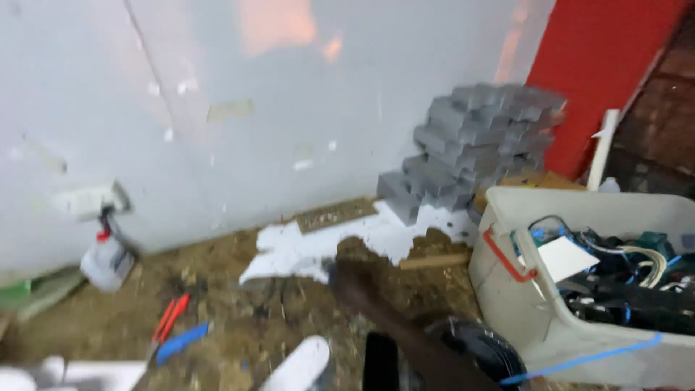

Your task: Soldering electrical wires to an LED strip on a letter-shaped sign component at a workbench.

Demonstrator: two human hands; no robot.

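Head view: one blurred hand [346, 274], side unclear, reaches over the dirty floor [239, 318] left of the white bin [550, 333]; I cannot tell whether it is open or closed. Nearest lies white debris [304, 250]; bare floor opens toward the pliers [170, 318].

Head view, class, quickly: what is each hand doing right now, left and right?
Left hand: not in view.
Right hand: a dark, blurred arm reaches toward the white sheet on the floor; open or closed cannot be told, and which arm it is stays uncertain.
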